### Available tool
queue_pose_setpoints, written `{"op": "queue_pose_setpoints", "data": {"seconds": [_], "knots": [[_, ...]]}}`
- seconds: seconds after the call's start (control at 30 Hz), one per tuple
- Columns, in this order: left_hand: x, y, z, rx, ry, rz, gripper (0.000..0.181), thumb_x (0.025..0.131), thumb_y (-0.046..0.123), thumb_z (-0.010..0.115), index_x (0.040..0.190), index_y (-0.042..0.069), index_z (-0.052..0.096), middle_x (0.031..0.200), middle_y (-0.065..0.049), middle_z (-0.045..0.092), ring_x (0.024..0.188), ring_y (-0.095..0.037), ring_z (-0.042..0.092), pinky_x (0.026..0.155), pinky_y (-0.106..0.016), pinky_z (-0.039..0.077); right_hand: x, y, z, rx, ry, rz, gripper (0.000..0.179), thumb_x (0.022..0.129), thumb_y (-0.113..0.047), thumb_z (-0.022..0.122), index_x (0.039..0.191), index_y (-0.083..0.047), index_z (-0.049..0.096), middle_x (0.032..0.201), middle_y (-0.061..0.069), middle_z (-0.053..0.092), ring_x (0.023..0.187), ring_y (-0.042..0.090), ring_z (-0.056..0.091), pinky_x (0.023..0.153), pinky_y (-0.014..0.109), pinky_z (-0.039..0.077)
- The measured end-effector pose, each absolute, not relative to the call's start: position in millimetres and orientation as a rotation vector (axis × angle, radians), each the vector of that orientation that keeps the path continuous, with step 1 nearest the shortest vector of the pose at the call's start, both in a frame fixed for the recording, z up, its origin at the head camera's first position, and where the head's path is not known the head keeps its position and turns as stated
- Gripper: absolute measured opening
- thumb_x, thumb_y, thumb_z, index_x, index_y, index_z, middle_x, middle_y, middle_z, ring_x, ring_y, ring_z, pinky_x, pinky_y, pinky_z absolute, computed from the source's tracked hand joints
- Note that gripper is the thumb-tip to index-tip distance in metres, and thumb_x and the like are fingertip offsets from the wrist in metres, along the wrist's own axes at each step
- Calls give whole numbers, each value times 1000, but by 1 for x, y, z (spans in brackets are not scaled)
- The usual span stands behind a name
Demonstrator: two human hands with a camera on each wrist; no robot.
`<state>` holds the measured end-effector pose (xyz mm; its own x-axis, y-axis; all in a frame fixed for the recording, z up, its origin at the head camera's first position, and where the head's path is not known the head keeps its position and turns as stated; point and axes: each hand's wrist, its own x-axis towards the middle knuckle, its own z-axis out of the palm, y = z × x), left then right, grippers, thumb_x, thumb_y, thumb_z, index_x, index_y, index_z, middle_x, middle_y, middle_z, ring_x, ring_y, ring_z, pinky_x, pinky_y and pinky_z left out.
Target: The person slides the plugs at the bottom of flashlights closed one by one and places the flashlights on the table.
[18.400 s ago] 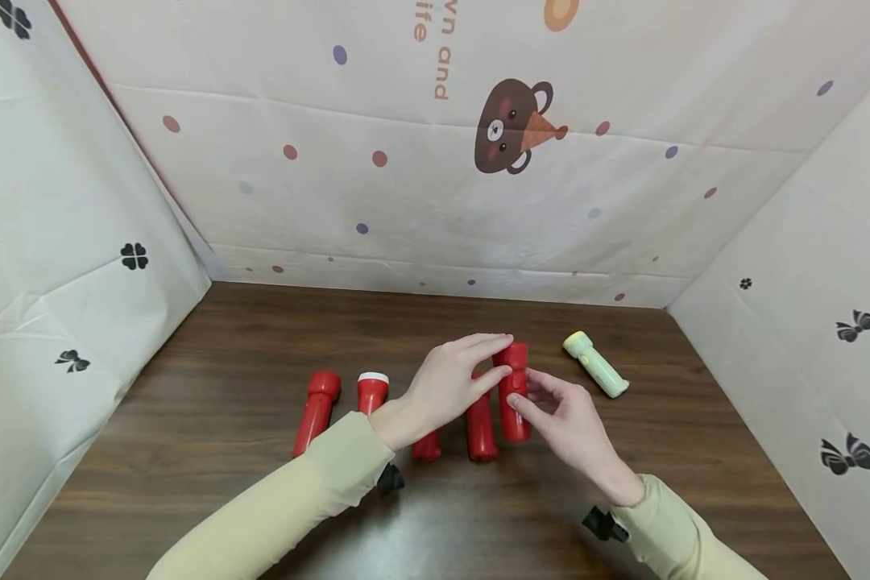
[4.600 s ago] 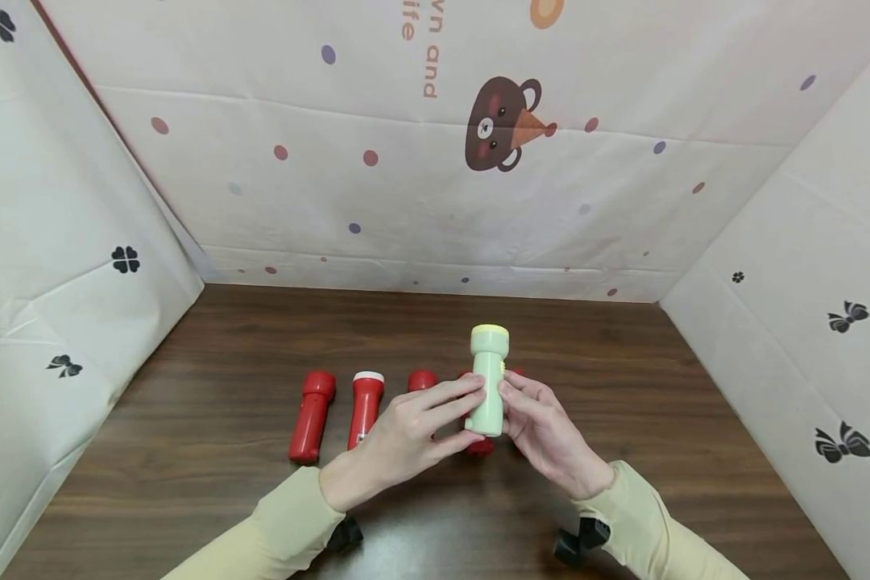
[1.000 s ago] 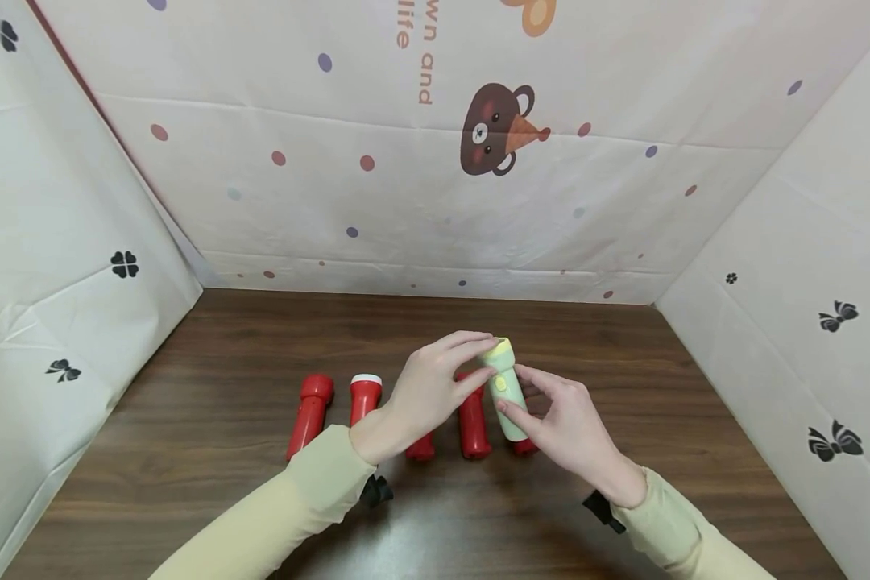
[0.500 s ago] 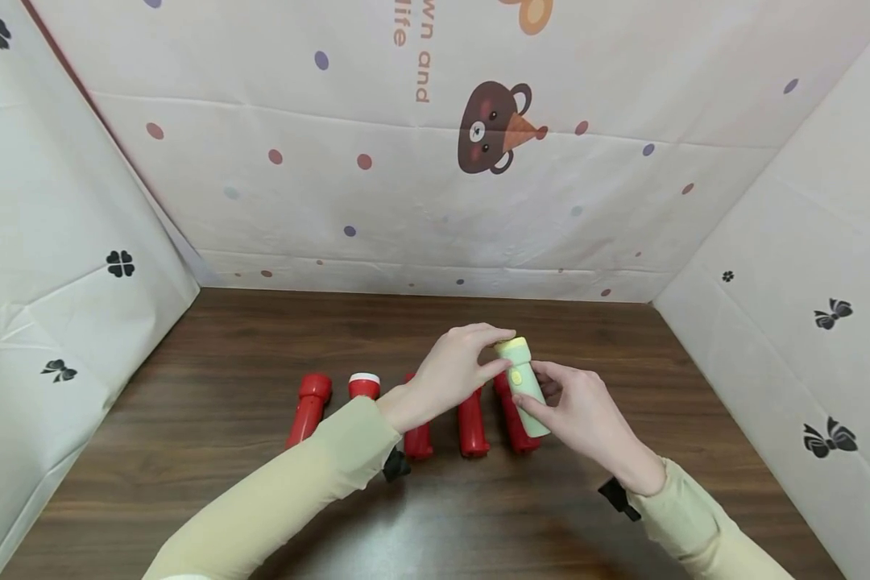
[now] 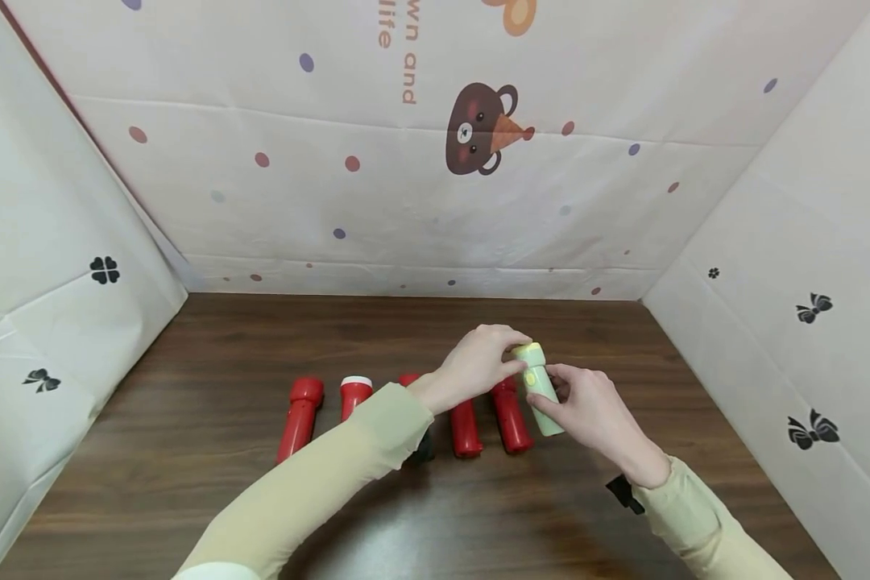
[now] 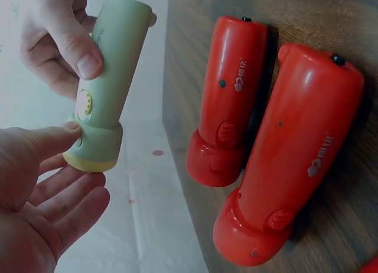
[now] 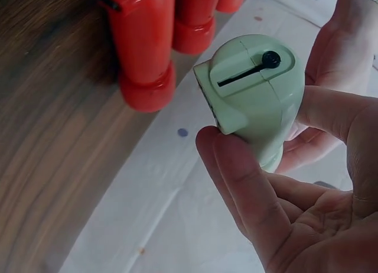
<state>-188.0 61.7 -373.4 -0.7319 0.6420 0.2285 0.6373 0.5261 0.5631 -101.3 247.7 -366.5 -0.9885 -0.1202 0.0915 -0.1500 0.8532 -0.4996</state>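
A pale green flashlight (image 5: 541,391) with a yellow rim is held between both hands, right of a row of red flashlights. My right hand (image 5: 594,407) grips its body, thumb on the near side. With thumb and fingertips, my left hand (image 5: 482,358) pinches its head at the yellow rim. The yellow switch shows in the left wrist view, where the flashlight (image 6: 109,78) points its head down. The tail of the flashlight (image 7: 254,78), with a black cord or slot, faces the right wrist camera. Closest to it is the rightmost red flashlight (image 5: 511,420).
Several red flashlights lie side by side on the dark wooden table (image 5: 246,338): one at the far left (image 5: 299,423), one with a white rim (image 5: 355,393), others partly behind the left arm. Patterned white sheets (image 5: 377,201) wall the table at back and sides.
Earlier both hands held a red flashlight while the green one lay at the right. Over the last second the green flashlight moved right and lower, past the rightmost red one, with both hands.
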Motion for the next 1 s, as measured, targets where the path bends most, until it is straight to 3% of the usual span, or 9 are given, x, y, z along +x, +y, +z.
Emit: {"op": "queue_pose_setpoints", "data": {"seconds": [0.33, 0.77, 1.0], "knots": [[-198, 82, -388, 1106, 2780, 867, 35, 98, 22, 76, 131, 13, 73, 126, -1, 76, 111, -17, 69, 98, -24, 58, -110, 258, -381, 147, -3032, 807, 37, 92, -21, 78, 117, 5, 70, 90, 11, 80, 70, 10, 72, 58, 23, 56], [-208, 103, -403, 1198, 2780, 647, 25, 99, 22, 74, 123, 15, 76, 116, 1, 77, 103, -13, 66, 87, -21, 55, -116, 265, -402, 103, -3047, 679, 20, 90, -21, 77, 95, -2, 71, 62, 0, 64, 51, 10, 54, 48, 24, 43], [-208, 114, -409, 1220, 2788, 542, 18, 99, 20, 75, 116, 15, 77, 109, 3, 77, 92, -8, 65, 78, -17, 52, -116, 267, -411, 66, -3077, 637, 21, 90, -22, 79, 89, -4, 69, 61, 0, 61, 51, 11, 53, 49, 25, 42]]}}
